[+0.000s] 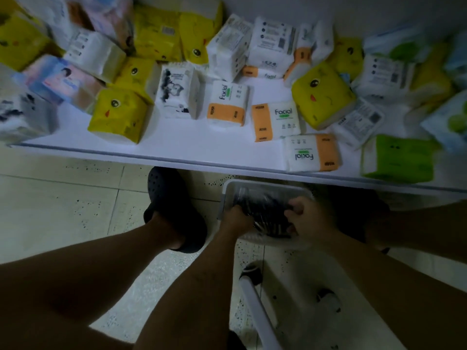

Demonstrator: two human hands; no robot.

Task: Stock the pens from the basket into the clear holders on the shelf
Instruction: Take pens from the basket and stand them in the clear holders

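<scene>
Two bare forearms [192,286] run up from the bottom edge to a pale plastic basket [265,186] on the tiled floor [63,210], right of centre. It holds dark pens [267,213]. The left hand [237,218] has its fingers buried among them; its grip cannot be told. The right hand [307,219] curls round a bunch. Above, tissue packs [227,104] litter a white shelf [177,147].

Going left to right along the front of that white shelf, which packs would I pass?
yellow duck-face pack → white pack with black ink drawing → orange-and-white Facial pack → second Facial pack → Facial pack with upside-down lettering → green pack
</scene>
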